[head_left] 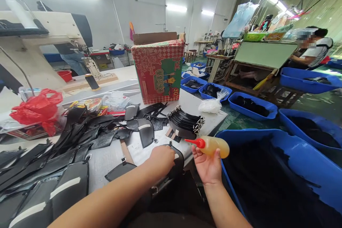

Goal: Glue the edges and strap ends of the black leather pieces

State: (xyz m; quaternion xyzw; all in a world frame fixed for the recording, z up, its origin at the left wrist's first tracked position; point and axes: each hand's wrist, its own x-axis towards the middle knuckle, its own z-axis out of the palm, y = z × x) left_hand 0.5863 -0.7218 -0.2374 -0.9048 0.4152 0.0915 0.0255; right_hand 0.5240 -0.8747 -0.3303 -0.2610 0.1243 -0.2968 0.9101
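My right hand (208,166) is wrapped round a squeeze bottle (217,146) of yellowish liquid. The bottle lies on its side in the palm, its red nozzle pointing left. At the table's front edge, my left hand (163,159) is closed on a black leather piece (179,162) with a light strip on it; the fingertips are partly hidden. Just beyond the nozzle is a stack of black leather straps (184,121) with metal clasps. Another black leather panel (146,132) with a pale strip and a metal ring lies beyond my left hand.
Many black leather parts (103,139) cover the table's left side. A red and green carton (160,73) stands at the back, a sewing machine (53,39) at left. Blue tubs (296,142) of black material line the right. A person (312,51) sits at far right.
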